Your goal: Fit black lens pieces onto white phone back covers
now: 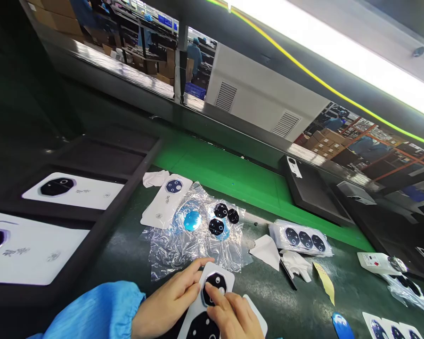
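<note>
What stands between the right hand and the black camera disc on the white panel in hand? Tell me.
Nothing visible does. The right hand has one of its fingers apparently on the black camera disc; the left hand is at the left edge of the white panel, not between them.

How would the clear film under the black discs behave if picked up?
Probably floppy: the film is wrinkled all over. Likely light: it looks thin and see-through. The black discs lying on it might slide if one edge rises.

Left grip (pixel 171 299) against white panel (pixel 229 278), right grip (pixel 235 313) touching its black disc (pixel 212 278); clear film (pixel 201 245) beyond
</note>
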Available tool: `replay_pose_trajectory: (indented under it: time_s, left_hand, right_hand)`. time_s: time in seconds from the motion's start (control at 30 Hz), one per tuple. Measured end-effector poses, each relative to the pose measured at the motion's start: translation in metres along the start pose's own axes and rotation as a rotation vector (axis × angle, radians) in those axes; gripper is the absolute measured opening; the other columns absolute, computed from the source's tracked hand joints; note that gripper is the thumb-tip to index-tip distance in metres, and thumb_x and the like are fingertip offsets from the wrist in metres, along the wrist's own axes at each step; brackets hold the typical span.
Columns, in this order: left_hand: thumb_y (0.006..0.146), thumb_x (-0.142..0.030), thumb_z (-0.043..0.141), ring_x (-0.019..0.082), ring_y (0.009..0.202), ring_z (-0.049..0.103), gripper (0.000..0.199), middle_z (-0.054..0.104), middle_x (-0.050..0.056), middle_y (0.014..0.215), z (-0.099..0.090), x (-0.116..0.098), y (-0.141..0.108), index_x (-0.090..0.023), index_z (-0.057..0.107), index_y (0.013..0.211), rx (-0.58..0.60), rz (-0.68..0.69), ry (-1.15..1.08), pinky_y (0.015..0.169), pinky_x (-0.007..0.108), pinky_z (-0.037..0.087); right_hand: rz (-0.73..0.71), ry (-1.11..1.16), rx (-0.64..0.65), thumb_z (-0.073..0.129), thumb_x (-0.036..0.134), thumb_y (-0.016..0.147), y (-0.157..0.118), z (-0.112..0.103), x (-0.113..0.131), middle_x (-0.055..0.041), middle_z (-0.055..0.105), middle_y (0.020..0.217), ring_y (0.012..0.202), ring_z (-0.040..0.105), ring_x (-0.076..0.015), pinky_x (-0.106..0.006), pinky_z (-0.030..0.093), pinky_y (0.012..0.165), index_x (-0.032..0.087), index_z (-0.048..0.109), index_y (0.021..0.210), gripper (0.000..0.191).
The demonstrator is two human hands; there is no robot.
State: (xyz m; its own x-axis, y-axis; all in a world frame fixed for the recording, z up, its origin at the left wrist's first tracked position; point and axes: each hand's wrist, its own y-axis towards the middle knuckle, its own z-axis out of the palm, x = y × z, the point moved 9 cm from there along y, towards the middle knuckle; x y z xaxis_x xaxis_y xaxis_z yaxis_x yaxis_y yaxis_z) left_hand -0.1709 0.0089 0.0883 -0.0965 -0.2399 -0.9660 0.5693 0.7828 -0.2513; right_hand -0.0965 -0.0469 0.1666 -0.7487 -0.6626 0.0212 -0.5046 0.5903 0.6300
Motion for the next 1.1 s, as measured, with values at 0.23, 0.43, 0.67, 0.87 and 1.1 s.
replay_pose_trajectory:
  time_s: [0.23, 0.43, 0.67, 0.87, 1.1]
  left_hand:
    - [0.088, -0.033, 0.034, 0.018, 0.100, 0.057, 0.047, 0.064, 0.004, 0.102, 0.001, -0.002, -0.003, -0.018, 0.032, 0.132, -0.011, 0.024, -0.003, 0.095, 0.029, 0.037]
    - [0.088, -0.036, 0.033, 0.018, 0.093, 0.057, 0.046, 0.062, 0.002, 0.092, 0.001, 0.000, -0.005, -0.018, 0.032, 0.131, -0.025, 0.014, 0.006, 0.090, 0.029, 0.038]
    - [0.088, -0.037, 0.033, 0.020, 0.093, 0.057, 0.047, 0.064, 0.002, 0.094, -0.002, 0.000, -0.003, -0.019, 0.034, 0.130, -0.049, 0.008, 0.032, 0.090, 0.029, 0.038]
    - [0.087, -0.037, 0.033, 0.020, 0.094, 0.057, 0.045, 0.064, 0.001, 0.089, -0.004, -0.002, -0.004, -0.021, 0.037, 0.129, -0.087, 0.030, 0.095, 0.090, 0.028, 0.037]
    - [0.087, -0.036, 0.029, 0.019, 0.083, 0.056, 0.047, 0.058, -0.001, 0.079, -0.003, -0.002, -0.006, -0.020, 0.037, 0.131, -0.092, -0.010, 0.190, 0.081, 0.027, 0.040]
  right_hand:
    - [-0.093, -0.077, -0.159, 0.029, 0.013, 0.096, 0.004, 0.000, 0.008, -0.0034, 0.075, 0.079, 0.052, 0.061, -0.0140, -0.027, 0.041, 0.045, 0.020, 0.056, 0.070, 0.038]
    - [-0.115, -0.096, -0.153, 0.026, 0.012, 0.096, 0.005, 0.003, 0.011, -0.0053, 0.075, 0.079, 0.052, 0.059, -0.0149, -0.028, 0.040, 0.046, 0.018, 0.056, 0.071, 0.040]
    - [-0.075, -0.061, 0.056, 0.017, 0.017, 0.097, 0.003, 0.011, 0.009, -0.0105, 0.074, 0.084, 0.063, 0.065, -0.0201, -0.032, 0.051, 0.057, 0.016, 0.058, 0.089, 0.042]
    - [-0.012, -0.064, 0.109, 0.027, 0.018, 0.094, 0.002, 0.010, 0.008, -0.0111, 0.074, 0.090, 0.072, 0.069, -0.0209, -0.031, 0.056, 0.065, 0.016, 0.060, 0.094, 0.033]
    - [-0.002, -0.057, 0.080, 0.030, 0.014, 0.093, 0.001, 0.007, 0.006, -0.0099, 0.074, 0.091, 0.071, 0.070, -0.0218, -0.031, 0.058, 0.060, 0.017, 0.058, 0.094, 0.028]
